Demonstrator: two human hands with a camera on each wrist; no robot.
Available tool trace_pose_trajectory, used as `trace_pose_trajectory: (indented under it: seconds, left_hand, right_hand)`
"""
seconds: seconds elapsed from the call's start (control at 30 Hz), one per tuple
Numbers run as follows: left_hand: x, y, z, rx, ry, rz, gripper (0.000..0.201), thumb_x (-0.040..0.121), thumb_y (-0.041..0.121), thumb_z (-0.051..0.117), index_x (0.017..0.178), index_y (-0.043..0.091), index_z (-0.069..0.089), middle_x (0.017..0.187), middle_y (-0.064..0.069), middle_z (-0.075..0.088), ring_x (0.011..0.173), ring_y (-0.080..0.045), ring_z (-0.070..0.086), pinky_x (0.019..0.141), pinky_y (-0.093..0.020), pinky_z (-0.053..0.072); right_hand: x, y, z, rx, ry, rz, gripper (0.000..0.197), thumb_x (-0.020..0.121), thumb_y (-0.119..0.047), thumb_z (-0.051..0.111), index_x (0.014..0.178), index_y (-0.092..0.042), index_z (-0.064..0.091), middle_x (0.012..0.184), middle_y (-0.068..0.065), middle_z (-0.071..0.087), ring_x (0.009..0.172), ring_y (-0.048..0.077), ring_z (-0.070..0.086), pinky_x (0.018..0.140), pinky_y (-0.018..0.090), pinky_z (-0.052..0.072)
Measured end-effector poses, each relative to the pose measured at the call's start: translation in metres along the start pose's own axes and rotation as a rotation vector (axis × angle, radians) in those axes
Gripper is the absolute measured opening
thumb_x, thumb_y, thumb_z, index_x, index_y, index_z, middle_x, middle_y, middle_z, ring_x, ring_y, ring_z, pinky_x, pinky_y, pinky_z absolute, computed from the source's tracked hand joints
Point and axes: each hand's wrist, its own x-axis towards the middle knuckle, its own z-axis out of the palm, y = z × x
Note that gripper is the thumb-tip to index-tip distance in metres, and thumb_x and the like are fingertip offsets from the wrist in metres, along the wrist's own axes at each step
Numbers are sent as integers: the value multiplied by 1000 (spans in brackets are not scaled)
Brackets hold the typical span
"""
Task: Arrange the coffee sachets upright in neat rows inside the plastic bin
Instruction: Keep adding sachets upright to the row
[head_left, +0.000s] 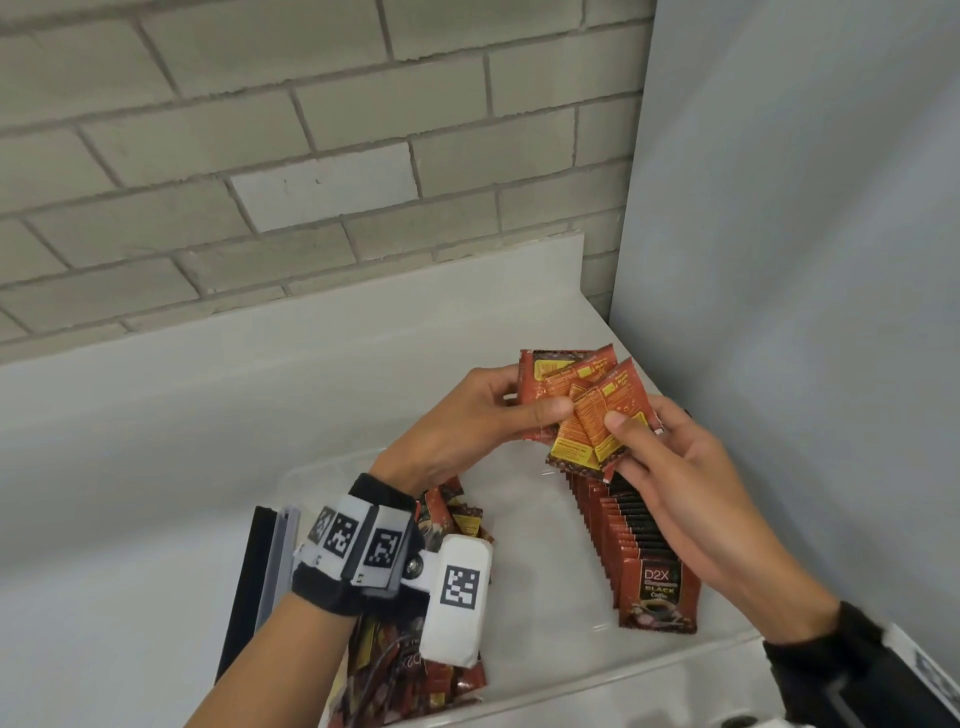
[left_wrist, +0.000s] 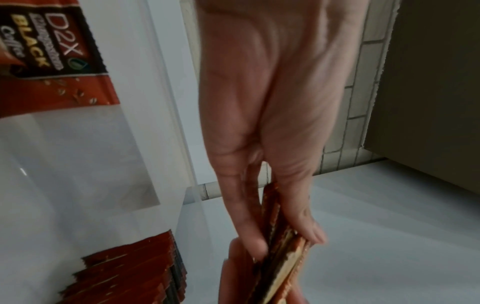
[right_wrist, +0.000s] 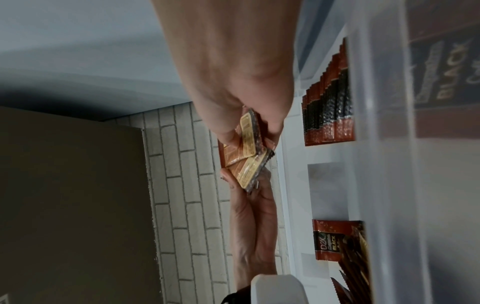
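Pale brick wall (head_left: 311, 156) stood behind the white tabletop (head_left: 156, 441) where you worked, with a grey panel (head_left: 805, 260) closing off the right side. Your left hand (head_left: 467, 421) and your right hand (head_left: 670, 467) were both raised above the clear plastic bin (head_left: 613, 670), pinching between thumbs and fingers a fanned bunch of red coffee sachets (head_left: 587, 405), their yellow-printed backs turned toward you. In the left wrist view the thumb and fingertips (left_wrist: 306, 222) pressed on either face of that bunch. Inside the bin, along its right side, a row of sachets (head_left: 639, 545) stood upright, packed face to back, the nearest one showing "D2X BLACK". On the bin's left side, partly hidden under your left wrist, lay a loose heap of sachets (head_left: 457, 519), tilted and overlapping. Just left of the bin a dark flat object (head_left: 249, 582) leaned beside a grey one; what they were could not be made out.
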Motion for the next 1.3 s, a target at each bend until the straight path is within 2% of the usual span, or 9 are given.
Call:
trace_pose_trajectory:
  seconds: [0.27,0.47,0.63,0.73,0.87,1.03,1.17,1.23,1.3]
  left_hand:
    - [1,0,-6,-27,-16,48,63,60,44,83,114,21,62,112,-4,70,110,-25,64,93,-38,53]
    - [-2,1,1,-15,-99,24,26,62,24,78,83,37,75,97,6,73,96,-14,68,81,-24,52]
    - [-1,0,1,-65,-66,49,46,62,24,77,106,19,65,102,1,72,99,-18,67,83,-30,55]
    - [0,0,-1,-82,-47,49,47,66,25,77,110,18,62,102,2,72,99,-17,68,80,-28,55]
    - [1,0,1,2,-28,78,49,71,30,73,116,19,56,108,-3,71,104,-24,66,90,-37,54]
    - [2,2,-1,72,-47,75,38,79,17,63,114,8,53,90,0,74,84,-12,69,71,-19,51]
    - [2,1,0,154,-38,91,35,76,27,67,110,19,66,103,-4,69,95,-14,66,80,-22,52]
    - [3,3,-2,279,-18,131,32,76,32,67,107,24,69,108,-16,59,95,-11,60,81,-19,49]
    - [4,8,-4,422,-23,153,43,78,36,65,120,28,62,111,-14,54,93,-7,56,83,-19,49]
  right_hand:
    - [-2,-3,1,-26,-85,-16,44,84,-25,60,127,-18,55,110,3,72,106,16,68,102,37,47]
    - [2,0,0,47,-46,-12,63,82,-34,67,138,-24,42,111,4,72,104,18,68,97,37,51]
    - [-3,-1,2,1,-144,30,44,85,-29,55,127,-16,55,114,4,71,108,16,66,105,39,43]
    - [-3,-1,1,-7,-168,53,41,89,-27,52,129,-17,56,117,1,70,110,13,65,103,37,45]
    - [-4,-1,0,-54,-200,90,35,95,-28,49,127,-17,59,117,1,70,112,13,64,106,37,42]
    - [-5,-3,1,-82,-169,17,36,93,-35,55,125,-20,60,117,0,70,113,15,64,109,41,39]
    - [-3,1,1,-68,-142,-55,53,79,-45,65,126,-20,60,120,3,68,115,20,62,110,47,36]
    - [-2,2,-1,-71,-125,-73,48,82,-42,65,125,-20,60,118,3,69,113,20,64,109,47,38]
    - [-1,1,-1,-80,-78,-89,41,85,-38,64,122,-21,61,113,2,71,108,19,66,106,44,42]
